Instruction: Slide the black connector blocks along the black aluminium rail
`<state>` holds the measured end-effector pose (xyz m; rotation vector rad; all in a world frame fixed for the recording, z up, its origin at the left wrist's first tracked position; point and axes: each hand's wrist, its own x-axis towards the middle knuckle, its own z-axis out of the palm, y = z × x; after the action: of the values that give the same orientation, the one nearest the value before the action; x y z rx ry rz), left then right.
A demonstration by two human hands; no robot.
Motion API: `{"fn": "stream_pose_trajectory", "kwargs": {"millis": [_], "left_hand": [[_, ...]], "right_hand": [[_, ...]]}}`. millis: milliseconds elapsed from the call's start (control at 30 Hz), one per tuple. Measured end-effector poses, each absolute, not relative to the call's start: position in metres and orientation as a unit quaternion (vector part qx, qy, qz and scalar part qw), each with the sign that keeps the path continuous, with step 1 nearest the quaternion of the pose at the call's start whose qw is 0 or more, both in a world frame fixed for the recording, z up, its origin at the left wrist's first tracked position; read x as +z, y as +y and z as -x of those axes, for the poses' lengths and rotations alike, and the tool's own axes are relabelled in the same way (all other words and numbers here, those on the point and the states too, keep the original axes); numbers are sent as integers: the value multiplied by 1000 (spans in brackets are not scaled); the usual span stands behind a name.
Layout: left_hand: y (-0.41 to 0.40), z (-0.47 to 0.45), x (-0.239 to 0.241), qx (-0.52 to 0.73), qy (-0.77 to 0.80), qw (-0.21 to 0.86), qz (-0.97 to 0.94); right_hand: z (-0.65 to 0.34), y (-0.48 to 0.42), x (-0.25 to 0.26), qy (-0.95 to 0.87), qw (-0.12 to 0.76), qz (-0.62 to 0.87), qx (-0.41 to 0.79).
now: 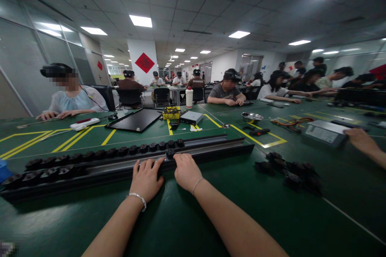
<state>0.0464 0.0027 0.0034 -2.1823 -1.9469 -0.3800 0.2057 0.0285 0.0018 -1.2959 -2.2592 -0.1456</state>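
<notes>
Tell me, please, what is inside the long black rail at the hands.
In the rail, black blocks sit toward the left end and a small block sits between the left hand and right hand. Whatever lies beneath the blocks is covered from view.

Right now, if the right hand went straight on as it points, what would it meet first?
Likely the small black block in the black rail: the right hand seems right at it, though contact is unclear.
</notes>
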Motion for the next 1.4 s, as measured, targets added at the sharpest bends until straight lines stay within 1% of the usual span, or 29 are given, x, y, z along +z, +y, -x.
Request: {"fn": "stream_pose_trajectory", "kwargs": {"millis": [433, 800, 1400], "left_hand": [[5, -44, -1, -153, -642, 108, 743], [4, -45, 1, -142, -649, 103, 741], [5, -45, 1, -147, -648, 100, 740]], "right_hand": [[-207, 29, 1, -835, 272, 476, -55], [-211, 27, 2, -826, 250, 500, -68], [-212, 30, 1, -823, 259, 502, -61]]}}
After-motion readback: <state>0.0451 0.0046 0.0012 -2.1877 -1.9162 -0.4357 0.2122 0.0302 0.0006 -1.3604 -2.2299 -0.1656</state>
